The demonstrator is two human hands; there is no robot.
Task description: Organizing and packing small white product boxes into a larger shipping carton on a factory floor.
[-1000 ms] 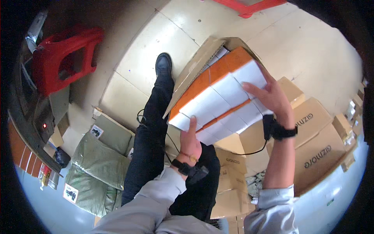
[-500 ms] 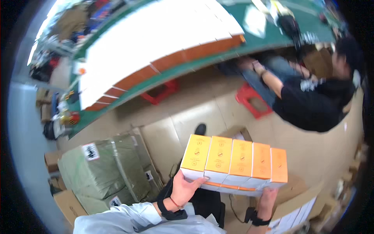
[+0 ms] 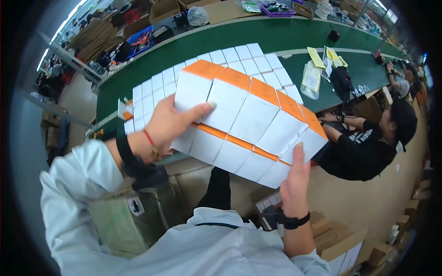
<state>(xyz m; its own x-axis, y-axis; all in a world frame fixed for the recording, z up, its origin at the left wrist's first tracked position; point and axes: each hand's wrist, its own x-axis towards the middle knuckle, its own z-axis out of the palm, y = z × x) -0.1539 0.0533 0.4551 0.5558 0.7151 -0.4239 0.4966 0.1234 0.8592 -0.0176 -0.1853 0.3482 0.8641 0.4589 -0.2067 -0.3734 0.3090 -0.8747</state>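
Both hands clamp a stack of boxes (image 3: 251, 122) at frame centre: left hand (image 3: 172, 122) on one end, right hand (image 3: 294, 177) under the other. Carrying step, I judge (white boxes (image 3: 152, 94) already line the green bench (image 3: 285, 39)); setting down needs level, even pressure.

held white-orange boxes (image 3: 251, 122) | white boxes (image 3: 152, 92) on belt | floor cartons (image 3: 338, 241)

Ten held white-and-orange boxes (image 3: 251, 122)
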